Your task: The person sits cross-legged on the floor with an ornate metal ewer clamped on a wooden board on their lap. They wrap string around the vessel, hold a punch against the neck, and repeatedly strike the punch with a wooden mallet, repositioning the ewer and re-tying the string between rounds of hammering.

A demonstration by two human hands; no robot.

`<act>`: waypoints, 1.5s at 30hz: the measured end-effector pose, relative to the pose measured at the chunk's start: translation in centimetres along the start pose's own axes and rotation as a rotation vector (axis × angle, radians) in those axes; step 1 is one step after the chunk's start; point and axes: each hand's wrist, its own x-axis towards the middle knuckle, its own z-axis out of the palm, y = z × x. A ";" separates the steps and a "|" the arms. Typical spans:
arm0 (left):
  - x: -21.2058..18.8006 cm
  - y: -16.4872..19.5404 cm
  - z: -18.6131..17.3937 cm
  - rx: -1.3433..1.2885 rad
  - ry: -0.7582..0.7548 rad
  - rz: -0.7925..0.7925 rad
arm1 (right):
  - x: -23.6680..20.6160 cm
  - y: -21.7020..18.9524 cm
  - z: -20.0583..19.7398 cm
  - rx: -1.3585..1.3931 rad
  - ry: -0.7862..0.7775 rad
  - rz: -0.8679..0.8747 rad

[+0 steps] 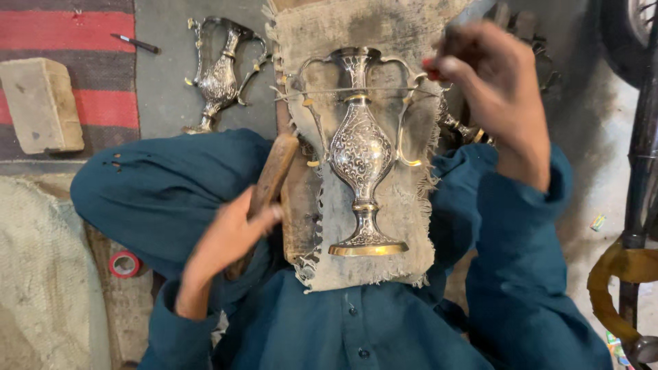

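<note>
Engraved two-handled metal vase (361, 154) lay flat on a frayed, dirty cloth pad (411, 226) draped over the person's lap, mouth pointing away, gold-coloured foot toward the body. Judged: the pad cushioned the worked surface and kept the piece from sliding.

Far left: pale block (41, 104) sat on a red-and-grey striped mat (68, 31), a dark pen-like tool (135, 43) lying beyond it. A roll of red tape (125, 264) lay on the floor by the left knee. All well apart from the work.

Left hand (229, 236) was clamped around a wooden handle (273, 175), its upper end just beside the pad's left edge. The business end of the tool was hidden; handle angled up toward the vase.

A second vase (221, 72) of like pattern lay on the grey floor beyond the knee, out of the way.

A thin wire or rod (356, 90) crossed the vase's neck from handle to handle, seemingly pinning it against the pad.

Right hand (490, 85) hovered just beside the vase's right handle, fingers pinched together on a small red-tipped item, too blurred to identify.

Far right: a dark metal frame (641, 171) stood on the floor.
</note>
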 end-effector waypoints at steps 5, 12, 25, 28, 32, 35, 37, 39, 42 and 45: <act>-1.9 -2.3 2.0 -0.303 0.107 -0.291 | 2.6 1.8 3.2 0.250 0.094 0.147; 3.1 1.6 -1.3 -0.328 0.248 0.343 | 3.3 3.0 5.8 0.159 0.069 -0.014; 10.3 9.2 -1.6 -0.397 -0.120 0.088 | 3.2 4.7 7.2 0.111 0.122 0.038; 9.0 8.6 -1.8 -0.121 -0.098 0.260 | 3.5 5.0 7.3 0.134 0.081 -0.022; 9.7 8.1 -1.8 -0.292 -0.099 0.438 | 3.6 4.9 7.5 0.139 0.101 -0.007; 10.8 8.3 -1.7 -0.460 -0.162 0.213 | 3.6 4.3 7.4 -0.031 0.123 -0.024; 11.2 8.5 -1.9 -0.477 -0.168 0.065 | 3.6 3.7 7.2 0.088 0.104 0.016; 11.0 8.3 -2.3 -0.469 -0.109 0.083 | 3.9 3.1 7.1 0.148 0.076 0.045; 10.2 7.5 -3.3 -0.360 0.033 0.332 | 3.9 2.5 7.5 0.150 0.048 0.075; 9.6 6.3 -4.0 -0.266 0.105 0.344 | 4.5 2.9 8.2 0.108 0.042 0.026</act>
